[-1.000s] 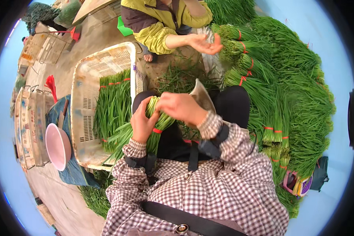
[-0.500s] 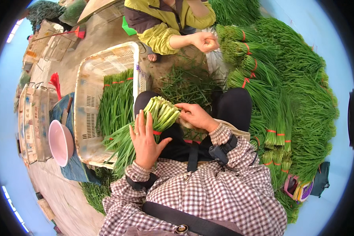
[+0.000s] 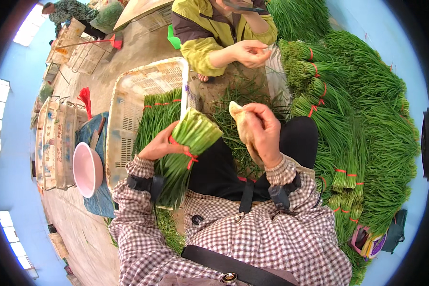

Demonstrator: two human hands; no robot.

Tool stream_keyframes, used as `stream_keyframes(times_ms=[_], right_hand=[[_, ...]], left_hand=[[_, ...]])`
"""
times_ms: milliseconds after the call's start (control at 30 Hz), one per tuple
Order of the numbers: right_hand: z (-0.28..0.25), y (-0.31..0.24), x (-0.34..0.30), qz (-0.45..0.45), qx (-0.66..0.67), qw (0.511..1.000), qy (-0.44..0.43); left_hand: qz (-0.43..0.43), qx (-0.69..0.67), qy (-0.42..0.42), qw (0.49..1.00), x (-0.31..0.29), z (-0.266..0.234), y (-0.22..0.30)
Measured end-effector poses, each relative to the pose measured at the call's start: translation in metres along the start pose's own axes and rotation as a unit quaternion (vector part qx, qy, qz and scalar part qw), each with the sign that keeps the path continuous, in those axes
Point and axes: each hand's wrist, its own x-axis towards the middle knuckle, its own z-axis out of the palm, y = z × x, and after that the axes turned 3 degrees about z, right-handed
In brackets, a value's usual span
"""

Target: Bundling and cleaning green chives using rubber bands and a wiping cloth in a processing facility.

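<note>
Left hand (image 3: 161,144): curled round the bundle (image 3: 197,130) — red tie (image 3: 191,159) showing
Right hand (image 3: 264,133): closed on a pale cloth (image 3: 241,123) — apart from the bundle
Crate (image 3: 185,78): greens (image 3: 153,118) inside

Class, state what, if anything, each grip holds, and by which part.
Left grip: green stalk bundle, by its side near the red tie. Right grip: pale cloth, near its upper end.
</note>
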Motion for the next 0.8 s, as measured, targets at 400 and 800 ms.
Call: stream_keyframes(times_ms=[400,800], right_hand=[[-0.015,0.097,0.026,-0.136,-0.51,0.849,-0.032],[0.001,0.112,0.017,-0.145,-0.436,0.888,0.001]], left_hand=[[0.027,0.022,-0.006,0.999,0.029,0.041,-0.043],[-0.008,-0.068,0.011,0.998,0.033,0.03,-0.048]])
